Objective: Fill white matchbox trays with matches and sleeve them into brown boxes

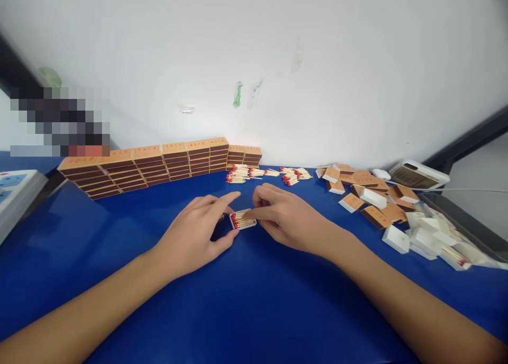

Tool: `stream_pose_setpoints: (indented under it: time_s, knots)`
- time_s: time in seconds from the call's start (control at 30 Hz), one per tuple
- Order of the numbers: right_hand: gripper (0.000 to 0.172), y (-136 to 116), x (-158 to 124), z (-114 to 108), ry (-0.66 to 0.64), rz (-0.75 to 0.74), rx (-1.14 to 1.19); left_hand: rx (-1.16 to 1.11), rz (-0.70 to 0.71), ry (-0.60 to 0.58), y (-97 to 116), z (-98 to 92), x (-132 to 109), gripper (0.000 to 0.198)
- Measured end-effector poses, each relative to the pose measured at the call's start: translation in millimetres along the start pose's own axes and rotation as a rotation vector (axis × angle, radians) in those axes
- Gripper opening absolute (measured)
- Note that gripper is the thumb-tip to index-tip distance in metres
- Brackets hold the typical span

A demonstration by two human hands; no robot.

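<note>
A small white matchbox tray (248, 226) filled with red-tipped matches (238, 219) lies on the blue table between my hands. My left hand (200, 229) is at its left side, thumb and fingers curved round the tray's left end, with part of a brown matchbox sleeve (221, 217) showing under the palm. From the right, my right hand (280, 213) reaches in with its index finger laid on the matches; its other fingers are curled, and nothing shows in them.
Stacked matchboxes (170, 162) line the wall at the left. Loose matches (238, 174) lie behind my hands. Sleeves (363, 179) and white trays (426, 239) are heaped at the right, near a white device (419, 174) and a cable. A white stack (19, 194) sits far left.
</note>
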State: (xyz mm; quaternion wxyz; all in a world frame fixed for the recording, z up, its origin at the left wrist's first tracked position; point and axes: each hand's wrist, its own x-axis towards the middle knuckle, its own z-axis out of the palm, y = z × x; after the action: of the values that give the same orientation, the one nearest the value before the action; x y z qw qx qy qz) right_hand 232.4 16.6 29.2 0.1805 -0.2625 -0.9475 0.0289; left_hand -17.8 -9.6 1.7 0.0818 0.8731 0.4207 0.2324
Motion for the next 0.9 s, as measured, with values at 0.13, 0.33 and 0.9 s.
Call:
stream_pose_setpoints:
  time_s: [0.13, 0.33, 0.9]
  knots:
    - [0.037, 1.6, -0.5, -1.0, -0.001, 0.003, -0.011, 0.005, 0.003, -0.002, -0.5, 1.3, -0.5, 0.065]
    - [0.032, 8.6, -2.1, -1.3, 0.031, 0.09, 0.096, 0.031, 0.029, 0.021, -1.3, -3.0, 0.4, 0.065]
    - [0.029, 25.3, -0.5, 0.9, -0.045, 0.256, 0.35, 0.124, -0.16, -0.203, -28.5, -59.5, 3.0, 0.04]
